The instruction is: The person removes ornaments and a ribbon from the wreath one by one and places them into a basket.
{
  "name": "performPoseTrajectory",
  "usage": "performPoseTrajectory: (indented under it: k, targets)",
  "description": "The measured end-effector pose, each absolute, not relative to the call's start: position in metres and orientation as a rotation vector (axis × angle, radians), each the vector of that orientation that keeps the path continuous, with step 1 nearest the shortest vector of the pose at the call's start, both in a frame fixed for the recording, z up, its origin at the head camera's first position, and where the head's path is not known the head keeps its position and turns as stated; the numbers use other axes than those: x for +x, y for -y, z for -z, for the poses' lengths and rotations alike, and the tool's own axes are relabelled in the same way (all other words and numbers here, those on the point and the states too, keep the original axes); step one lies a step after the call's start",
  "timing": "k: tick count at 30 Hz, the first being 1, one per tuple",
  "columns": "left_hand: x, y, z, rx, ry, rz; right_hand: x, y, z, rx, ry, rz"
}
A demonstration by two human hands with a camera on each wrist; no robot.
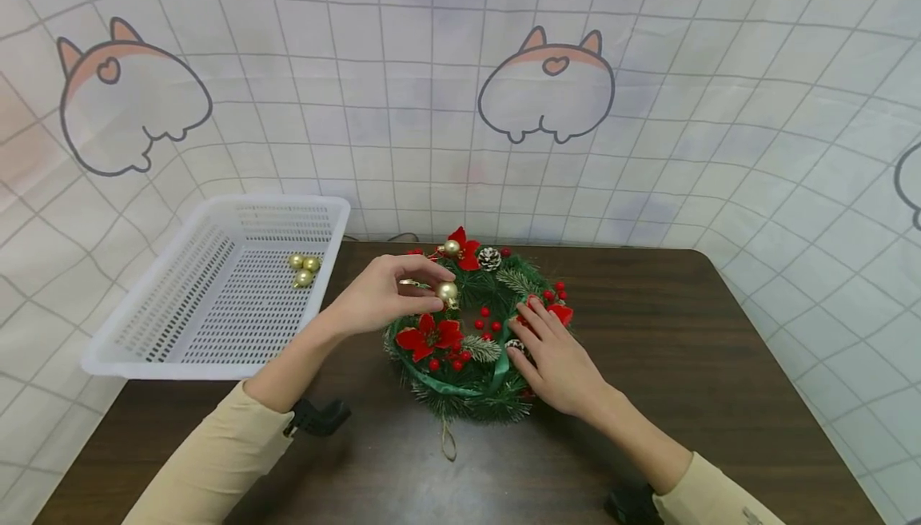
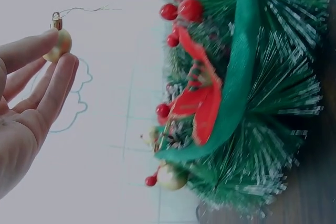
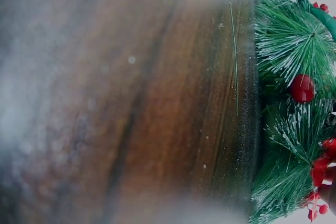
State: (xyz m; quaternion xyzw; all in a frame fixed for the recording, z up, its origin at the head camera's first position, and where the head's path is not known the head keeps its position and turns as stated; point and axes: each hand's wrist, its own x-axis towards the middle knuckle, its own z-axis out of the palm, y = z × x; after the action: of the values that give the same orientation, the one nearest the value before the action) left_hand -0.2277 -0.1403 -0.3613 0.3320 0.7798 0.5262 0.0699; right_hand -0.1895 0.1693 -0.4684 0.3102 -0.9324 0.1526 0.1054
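My left hand (image 1: 380, 295) pinches a small gold ball ornament (image 1: 448, 294) over the left part of a green Christmas wreath (image 1: 471, 405). In the left wrist view the gold ball (image 2: 59, 47) sits between thumb and fingertips, a gold cap and thin wire loop on top. On the wreath's right side rests my right hand (image 1: 561, 369), fingers spread near a red flower (image 1: 561, 314) and a pinecone (image 1: 515, 344). Red poinsettias (image 1: 429, 337), red berries, another pinecone (image 1: 490, 258), a gold ball (image 1: 451, 248) and a green ribbon (image 1: 446, 387) decorate the wreath.
A white perforated plastic basket (image 1: 180, 371) stands at the left, with several gold balls (image 1: 303, 278) in its right part. The dark wooden table (image 1: 647, 301) reaches back to a gridded cloth backdrop (image 1: 417, 149). A string loop (image 1: 448, 443) extends from the wreath's front.
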Motion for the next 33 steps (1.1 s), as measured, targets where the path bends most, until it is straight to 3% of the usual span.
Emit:
performPoseTrajectory:
  k: [10,33]
  targets:
    - [-0.234,0.168,0.344,0.969,-2.358,-1.623,-0.189,-0.169,0.467,0.919,2.762,-0.466]
    - [-0.268,0.242,0.335,0.616,-2.624,-1.663,-0.189,-0.170,0.467,0.908,2.768,-0.461]
